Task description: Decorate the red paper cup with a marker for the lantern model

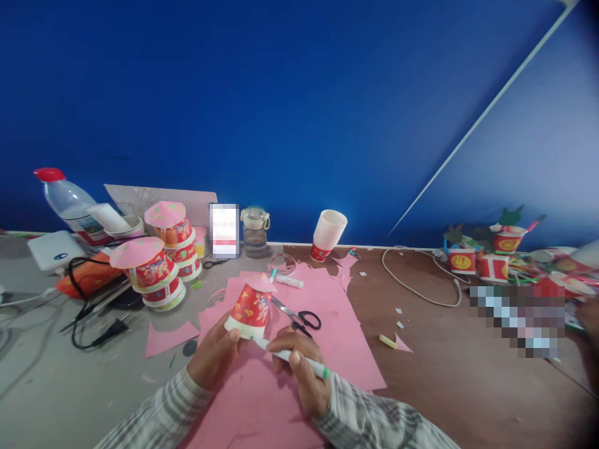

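Note:
My left hand [218, 352] grips a red paper cup [253, 307] turned upside down, with a pink paper piece on its top and a white rim at the bottom. In my right hand [302, 368] is a white marker [299, 360] with a green end. Its tip meets the cup's white rim, or comes very close to it. Large pink paper sheets [346, 343] lie under both hands. Just behind the right hand are scissors [306, 320] with black handles. A green marker cap [272, 274] and another white marker [289, 282] rest on the paper beyond the cup.
At left stand cup towers with pink cone roofs [138, 252], a plastic bottle [70, 199] and a black plug [112, 330]. A phone [224, 231], a water jar [255, 232] and stacked paper cups [330, 229] line the blue wall. Decorated cups [462, 259] and another person's hand [588, 315] are at right.

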`<act>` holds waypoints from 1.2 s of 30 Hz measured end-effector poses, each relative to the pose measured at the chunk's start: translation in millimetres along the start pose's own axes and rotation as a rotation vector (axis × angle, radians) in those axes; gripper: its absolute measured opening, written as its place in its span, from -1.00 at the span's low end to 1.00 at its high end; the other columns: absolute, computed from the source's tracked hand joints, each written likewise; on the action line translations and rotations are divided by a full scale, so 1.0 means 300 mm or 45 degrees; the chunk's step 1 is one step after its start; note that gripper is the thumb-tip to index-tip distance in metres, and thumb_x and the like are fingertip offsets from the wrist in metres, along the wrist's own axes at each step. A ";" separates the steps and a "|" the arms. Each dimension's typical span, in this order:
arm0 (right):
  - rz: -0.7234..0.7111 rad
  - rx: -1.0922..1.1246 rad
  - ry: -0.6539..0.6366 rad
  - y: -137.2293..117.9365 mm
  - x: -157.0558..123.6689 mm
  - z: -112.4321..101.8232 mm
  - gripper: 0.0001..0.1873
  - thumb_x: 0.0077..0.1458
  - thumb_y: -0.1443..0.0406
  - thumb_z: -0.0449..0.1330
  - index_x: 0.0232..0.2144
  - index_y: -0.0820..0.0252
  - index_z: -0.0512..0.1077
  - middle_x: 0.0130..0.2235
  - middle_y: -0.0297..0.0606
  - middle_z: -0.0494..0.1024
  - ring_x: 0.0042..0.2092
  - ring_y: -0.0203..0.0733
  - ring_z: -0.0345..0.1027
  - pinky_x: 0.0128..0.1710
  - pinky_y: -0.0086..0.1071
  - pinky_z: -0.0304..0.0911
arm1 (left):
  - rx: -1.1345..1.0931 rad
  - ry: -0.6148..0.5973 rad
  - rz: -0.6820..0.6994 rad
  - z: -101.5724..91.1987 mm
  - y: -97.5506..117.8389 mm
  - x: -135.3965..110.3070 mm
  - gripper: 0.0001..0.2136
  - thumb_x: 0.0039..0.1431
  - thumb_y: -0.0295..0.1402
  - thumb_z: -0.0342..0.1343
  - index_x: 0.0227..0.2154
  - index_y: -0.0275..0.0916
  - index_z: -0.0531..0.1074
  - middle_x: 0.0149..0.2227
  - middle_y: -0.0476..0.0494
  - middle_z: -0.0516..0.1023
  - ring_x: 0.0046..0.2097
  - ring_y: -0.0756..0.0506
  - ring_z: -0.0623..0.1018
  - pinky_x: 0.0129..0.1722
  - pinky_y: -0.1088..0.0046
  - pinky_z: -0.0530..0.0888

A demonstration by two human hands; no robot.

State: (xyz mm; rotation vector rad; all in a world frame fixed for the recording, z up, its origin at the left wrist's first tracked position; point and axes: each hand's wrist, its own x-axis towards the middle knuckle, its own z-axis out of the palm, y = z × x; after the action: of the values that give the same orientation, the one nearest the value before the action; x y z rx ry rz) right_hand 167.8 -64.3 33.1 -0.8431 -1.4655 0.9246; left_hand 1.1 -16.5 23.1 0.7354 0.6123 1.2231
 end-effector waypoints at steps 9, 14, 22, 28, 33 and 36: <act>0.122 0.153 0.126 0.035 -0.015 0.000 -0.50 0.09 -0.01 -0.05 -0.36 0.22 0.53 -0.64 -0.29 0.39 -0.53 -0.18 0.27 -0.64 -0.46 0.11 | -0.013 0.045 -0.001 0.001 0.004 0.005 -0.63 -0.26 -0.31 0.16 -0.28 -0.29 0.41 -0.31 -0.34 0.53 -0.19 -0.36 0.41 -0.22 0.04 0.32; 0.144 0.150 0.103 0.032 -0.012 0.001 -0.49 0.08 -0.02 -0.04 -0.37 0.23 0.53 -0.64 -0.28 0.40 -0.56 -0.20 0.25 -0.66 -0.47 0.10 | -0.004 0.036 0.007 -0.002 0.004 0.004 -0.63 -0.25 -0.31 0.16 -0.28 -0.32 0.41 -0.30 -0.37 0.53 -0.21 -0.36 0.41 -0.23 0.05 0.34; 0.141 0.088 0.090 0.025 -0.008 0.002 -0.48 0.09 -0.02 -0.05 -0.37 0.23 0.53 -0.63 -0.29 0.41 -0.53 -0.18 0.29 -0.58 -0.40 0.19 | 0.003 0.017 0.018 -0.009 -0.002 0.005 -0.66 -0.21 -0.33 0.13 -0.28 -0.33 0.40 -0.31 -0.36 0.52 -0.22 -0.36 0.42 -0.25 0.07 0.36; 0.084 0.056 0.210 0.042 -0.009 0.003 -0.49 0.11 -0.01 -0.07 -0.40 0.22 0.53 -0.66 -0.34 0.38 -0.56 -0.19 0.29 -0.54 -0.38 0.21 | -0.028 0.029 0.022 -0.018 -0.010 0.009 -0.65 -0.21 -0.33 0.13 -0.27 -0.31 0.40 -0.30 -0.35 0.52 -0.19 -0.36 0.40 -0.21 0.04 0.33; 0.146 0.087 0.128 0.040 -0.018 0.002 -0.47 0.09 -0.02 -0.05 -0.38 0.23 0.54 -0.65 -0.30 0.40 -0.58 -0.21 0.26 -0.64 -0.45 0.13 | -0.043 0.041 -0.002 -0.018 -0.009 0.007 -0.66 -0.22 -0.33 0.14 -0.28 -0.29 0.41 -0.28 -0.36 0.52 -0.18 -0.37 0.39 -0.22 0.04 0.33; 0.152 0.074 0.128 0.043 -0.019 0.002 -0.49 0.09 -0.01 -0.05 -0.38 0.22 0.54 -0.65 -0.31 0.39 -0.57 -0.20 0.27 -0.64 -0.45 0.13 | -0.039 0.040 -0.002 -0.012 -0.004 0.006 -0.65 -0.22 -0.33 0.14 -0.27 -0.29 0.40 -0.29 -0.35 0.52 -0.18 -0.37 0.40 -0.23 0.04 0.34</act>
State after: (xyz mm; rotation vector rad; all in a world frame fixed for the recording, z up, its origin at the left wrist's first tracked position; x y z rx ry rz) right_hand 167.7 -63.8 19.0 -0.9285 -1.3072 0.9948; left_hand -0.3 -14.4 19.9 0.6913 0.6188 1.2422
